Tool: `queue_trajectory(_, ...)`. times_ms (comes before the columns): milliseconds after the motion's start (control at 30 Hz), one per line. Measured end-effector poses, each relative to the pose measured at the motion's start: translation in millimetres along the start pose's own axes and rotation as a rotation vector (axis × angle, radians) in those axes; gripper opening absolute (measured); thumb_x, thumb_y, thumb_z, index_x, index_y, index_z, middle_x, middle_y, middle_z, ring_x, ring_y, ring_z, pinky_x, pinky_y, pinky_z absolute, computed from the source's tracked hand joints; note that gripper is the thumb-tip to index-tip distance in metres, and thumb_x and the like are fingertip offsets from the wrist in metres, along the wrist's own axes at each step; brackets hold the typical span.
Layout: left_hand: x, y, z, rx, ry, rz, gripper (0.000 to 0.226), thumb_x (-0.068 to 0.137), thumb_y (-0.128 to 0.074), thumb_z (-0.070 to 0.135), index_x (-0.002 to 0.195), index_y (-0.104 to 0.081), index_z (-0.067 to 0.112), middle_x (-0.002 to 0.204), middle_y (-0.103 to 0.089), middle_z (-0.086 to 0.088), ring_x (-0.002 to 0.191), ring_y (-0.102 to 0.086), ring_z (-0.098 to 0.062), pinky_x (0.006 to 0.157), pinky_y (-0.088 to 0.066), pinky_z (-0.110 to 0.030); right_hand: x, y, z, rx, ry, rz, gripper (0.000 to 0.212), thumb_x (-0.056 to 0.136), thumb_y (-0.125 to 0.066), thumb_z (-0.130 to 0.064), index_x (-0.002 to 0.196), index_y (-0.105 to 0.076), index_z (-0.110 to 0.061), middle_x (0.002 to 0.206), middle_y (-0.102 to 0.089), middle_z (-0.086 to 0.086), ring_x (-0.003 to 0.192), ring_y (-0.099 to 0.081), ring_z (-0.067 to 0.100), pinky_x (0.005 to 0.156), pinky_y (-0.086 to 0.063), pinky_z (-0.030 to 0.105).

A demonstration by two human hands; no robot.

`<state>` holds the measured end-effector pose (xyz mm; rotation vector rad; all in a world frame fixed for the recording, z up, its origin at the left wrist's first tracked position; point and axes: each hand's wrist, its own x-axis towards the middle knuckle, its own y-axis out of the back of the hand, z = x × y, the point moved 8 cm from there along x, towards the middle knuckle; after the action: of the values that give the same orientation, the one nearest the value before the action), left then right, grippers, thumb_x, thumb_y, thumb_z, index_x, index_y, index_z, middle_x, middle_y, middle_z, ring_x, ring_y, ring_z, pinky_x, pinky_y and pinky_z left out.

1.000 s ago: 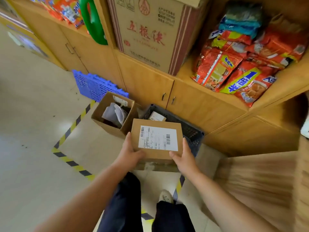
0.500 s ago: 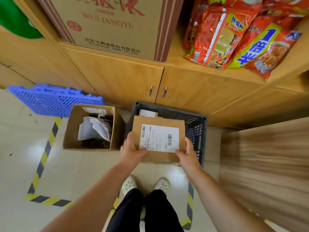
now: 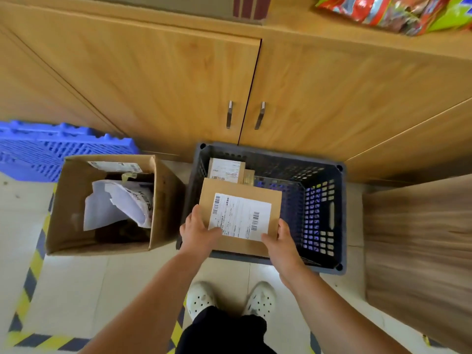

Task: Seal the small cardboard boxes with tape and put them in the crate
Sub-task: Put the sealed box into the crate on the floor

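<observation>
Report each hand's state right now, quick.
Left hand: holding the small cardboard box at its near left corner.
Right hand: holding the same box at its near right corner.

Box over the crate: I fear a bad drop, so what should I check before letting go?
1. Grip of left hand on box: ok.
2. Grip of right hand: ok.
3. Box above crate: ok.
4. Room in crate beside the parcel already inside: ok.
5. Box label facing up: ok.
6. Box sealed: cannot tell from above.
</observation>
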<state>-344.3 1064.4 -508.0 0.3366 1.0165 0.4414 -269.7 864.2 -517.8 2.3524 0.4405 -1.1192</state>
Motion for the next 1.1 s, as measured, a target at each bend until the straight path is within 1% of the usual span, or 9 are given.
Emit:
queue_trajectory(100, 25.8, -11.0, -19.1, 0.013, 0.054, -0.008, 0.06, 0.086, -0.06, 0.015, 0.139, -0.033, 0.018, 0.137, -0.04, -0.01, 0.127, -0.032, -0.033, 0.104, -0.031, -0.046, 21.6, -11.7, 8.3, -0.003, -0.009, -0.002, 0.062, 0.093, -0.054, -0.012, 0.146, -0.026, -0.021, 0.137, -0.05, -0.004, 0.122, -0.048, 0.017, 0.109, -0.035, 0.036)
queue_trajectory(233, 50.9, -24.2, -37.7, 0.011, 0.103, 0.001, 0.063, 0.087, -0.058, 0.015, 0.144, -0.029, 0.018, 0.139, -0.033, -0.012, 0.126, -0.036, -0.032, 0.103, -0.037, -0.046, 45.5, -24.7, 14.5, -0.018, 0.021, -0.036, 0.055, 0.094, -0.051, -0.006, 0.143, -0.028, -0.019, 0.12, -0.048, -0.008, 0.105, -0.043, 0.009, 0.092, -0.033, 0.022)
queue_trajectory(400, 69.1, -36.2, -55.1, -0.022, 0.119, -0.003, 0.065, 0.087, -0.055, 0.015, 0.145, -0.027, 0.02, 0.141, -0.033, -0.009, 0.127, -0.038, -0.032, 0.104, -0.039, -0.051, 68.3, -38.1, 25.7, -0.045, 0.035, -0.056, 0.05, 0.094, -0.051, -0.008, 0.135, -0.03, -0.027, 0.132, -0.049, -0.005, 0.107, -0.043, 0.009, 0.092, -0.033, 0.023)
queue_trajectory(567, 82.4, -43.1, -63.0, -0.036, 0.125, -0.003, 0.067, 0.09, -0.053, 0.016, 0.148, -0.021, 0.022, 0.147, -0.031, -0.007, 0.132, -0.036, -0.03, 0.107, -0.038, -0.051, 83.4, -54.1, 45.9, -0.068, -0.034, -0.106, 0.073, 0.094, -0.053, -0.014, 0.152, -0.01, -0.02, 0.146, -0.039, -0.001, 0.126, -0.041, 0.017, 0.095, -0.034, 0.024)
queue_trajectory(800, 87.1, -51.4, -67.6, 0.005, 0.123, -0.028, 0.071, 0.094, -0.053, 0.02, 0.152, -0.013, 0.021, 0.152, -0.026, -0.003, 0.137, -0.031, -0.028, 0.112, -0.031, -0.046, 97.4, -58.7, 63.1, -0.112, -0.036, -0.136, 0.07, 0.094, -0.051, -0.009, 0.151, -0.011, -0.024, 0.144, -0.044, -0.002, 0.124, -0.044, 0.017, 0.068, -0.037, 0.012)
queue_trajectory(867, 87.2, -51.7, -65.9, 0.031, 0.114, -0.03, 0.068, 0.094, -0.051, 0.02, 0.151, -0.014, 0.02, 0.152, -0.027, -0.004, 0.135, -0.033, -0.029, 0.11, -0.034, -0.046, 99.7, -59.6, 66.1, -0.148, -0.033, -0.155, 0.074, 0.094, -0.051, -0.011, 0.152, -0.007, -0.024, 0.149, -0.036, -0.003, 0.13, -0.04, 0.019, 0.083, -0.041, 0.017)
queue_trajectory(967, 78.9, -51.9, -55.9, 0.088, 0.081, -0.039, 0.064, 0.096, -0.047, 0.017, 0.15, -0.014, 0.017, 0.154, -0.022, -0.005, 0.135, -0.035, -0.027, 0.104, -0.038, -0.04, 97.1, -57.4, 63.4, -0.23, -0.02, -0.194, 0.078, 0.094, -0.053, -0.016, 0.152, -0.002, -0.025, 0.153, -0.03, -0.001, 0.136, -0.035, 0.023, 0.11, -0.033, 0.035)
queue_trajectory(1033, 69.2, -49.0, -46.0, 0.123, 0.047, -0.021, 0.065, 0.096, -0.045, 0.015, 0.152, -0.012, 0.018, 0.159, -0.01, -0.002, 0.14, -0.027, -0.026, 0.105, -0.035, -0.037, 92.8, -51.6, 57.7, -0.281, 0.012, -0.206, 0.073, 0.093, -0.054, -0.018, 0.152, -0.01, -0.028, 0.15, -0.037, 0.0, 0.133, -0.04, 0.022, 0.112, -0.033, 0.041)
queue_trajectory(1100, 56.6, -44.1, -33.2, 0.134, -0.005, -0.013, 0.061, 0.095, -0.045, 0.011, 0.15, -0.021, 0.018, 0.157, -0.018, -0.003, 0.138, -0.029, -0.024, 0.104, -0.035, -0.035, 83.5, -43.8, 46.9, -0.316, 0.079, -0.218, 0.067, 0.092, -0.054, -0.018, 0.148, -0.022, -0.034, 0.144, -0.044, -0.004, 0.131, -0.043, 0.018, 0.111, -0.036, 0.042)
